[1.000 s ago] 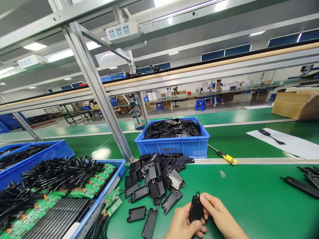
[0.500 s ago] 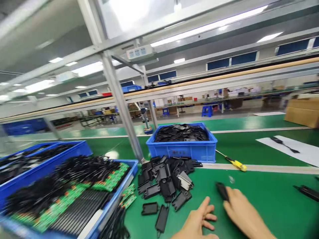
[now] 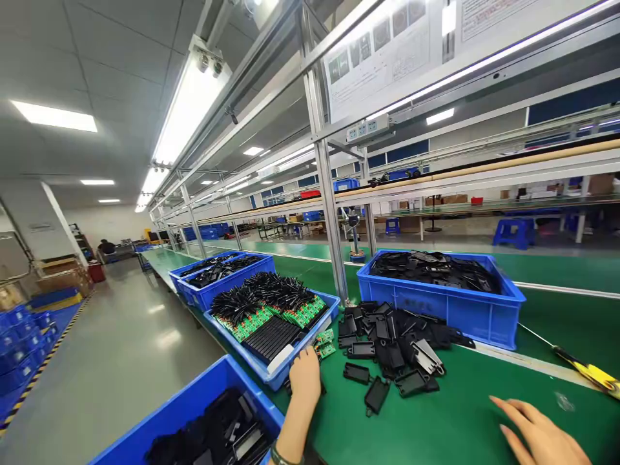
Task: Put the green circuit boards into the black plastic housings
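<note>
My left hand (image 3: 305, 378) reaches down beside the blue tray of circuit boards (image 3: 276, 379), its fingers curled over black cables at the tray's near corner. What it grips is hidden under the hand. Just past its fingertips lie a few loose green circuit boards (image 3: 324, 343). To the right spreads a pile of black plastic casings (image 3: 387, 336), one of them showing a grey face. My right hand (image 3: 545, 434) is over the green table at the lower right, fingers apart and holding nothing.
A blue bin of black parts (image 3: 443, 310) stands behind the pile. A yellow-handled screwdriver (image 3: 588, 373) lies at the right. Another blue bin (image 3: 194, 403) is at the lower left, and more blue bins (image 3: 227, 281) line the table's left edge. A metal post (image 3: 329, 219) rises behind the tray.
The view has swung left. My left hand has moved left to the tray's corner. My right hand has let go of the dark object it held and is now open.
</note>
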`<act>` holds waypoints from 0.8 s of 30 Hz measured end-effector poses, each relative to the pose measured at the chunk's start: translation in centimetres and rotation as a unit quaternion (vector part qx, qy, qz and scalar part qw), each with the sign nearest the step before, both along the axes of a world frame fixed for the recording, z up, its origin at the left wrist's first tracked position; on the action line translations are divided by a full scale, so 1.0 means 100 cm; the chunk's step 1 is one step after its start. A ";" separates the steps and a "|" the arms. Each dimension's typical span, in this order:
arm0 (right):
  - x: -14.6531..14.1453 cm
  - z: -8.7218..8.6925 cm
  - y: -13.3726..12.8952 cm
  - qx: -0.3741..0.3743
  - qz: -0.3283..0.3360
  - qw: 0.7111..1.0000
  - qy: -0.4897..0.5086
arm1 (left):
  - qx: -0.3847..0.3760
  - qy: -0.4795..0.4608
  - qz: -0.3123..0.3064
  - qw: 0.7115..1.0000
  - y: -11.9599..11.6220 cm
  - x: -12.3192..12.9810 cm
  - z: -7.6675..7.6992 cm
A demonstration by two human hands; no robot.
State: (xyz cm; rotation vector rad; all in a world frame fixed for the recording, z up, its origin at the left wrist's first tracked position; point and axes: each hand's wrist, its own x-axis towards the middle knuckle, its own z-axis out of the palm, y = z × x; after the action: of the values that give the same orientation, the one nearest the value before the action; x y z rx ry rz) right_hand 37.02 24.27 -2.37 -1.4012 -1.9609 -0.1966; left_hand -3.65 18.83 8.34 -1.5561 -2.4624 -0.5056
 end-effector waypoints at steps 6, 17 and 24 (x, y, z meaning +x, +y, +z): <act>-0.037 0.038 -0.030 -0.181 0.118 0.963 0.158 | 0.060 -0.037 -0.048 0.996 0.002 -0.003 0.018; -0.074 0.068 -0.047 -0.346 0.180 0.593 0.704 | -0.030 -0.263 -0.467 0.843 0.024 0.136 0.017; -0.046 0.081 -0.044 -0.309 0.060 0.757 0.573 | -0.019 -0.048 -0.433 0.900 0.098 0.138 0.004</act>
State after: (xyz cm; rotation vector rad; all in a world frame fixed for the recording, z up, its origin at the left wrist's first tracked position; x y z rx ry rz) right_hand 32.38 19.87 5.73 -1.2308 -1.0152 1.2086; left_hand 10.20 28.62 8.74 -2.6571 -1.7007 -0.6547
